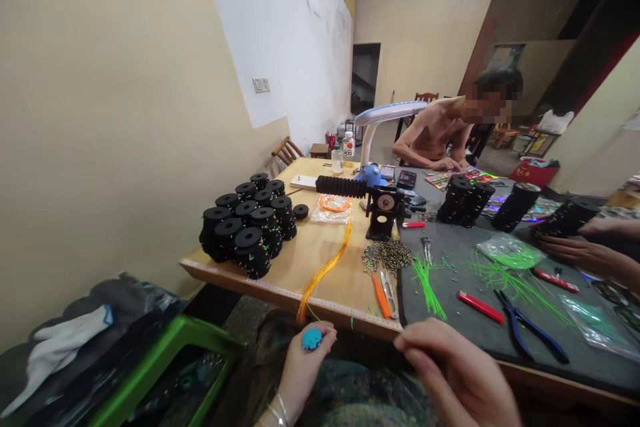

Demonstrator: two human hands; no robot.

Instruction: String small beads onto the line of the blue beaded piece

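Note:
Above my lap, at the table's front edge, my left hand [306, 363] is closed, thumb against the fingers. A round blue piece with a scalloped rim [311, 339] shows at its knuckles; whether it is worn or gripped I cannot tell. A thin green strand [313, 313] runs up from these fingers. My right hand [453, 370] is pinched, thumb to forefinger; anything between the tips is too small to see. Beyond my left hand, a bundle of orange strands [327, 268] hangs over the edge. Orange-handled scissors [384, 295] and green strands [429, 288] lie nearest my right hand.
Stacked black foam spools [249, 237] stand at left. A black winding device [383, 210] holds a ribbed black rod, with small metal beads [393, 255] before it. Pliers [530, 323] and a red lighter [480, 307] lie right. A co-worker's hands [595, 248] touch a black roll; another person sits behind.

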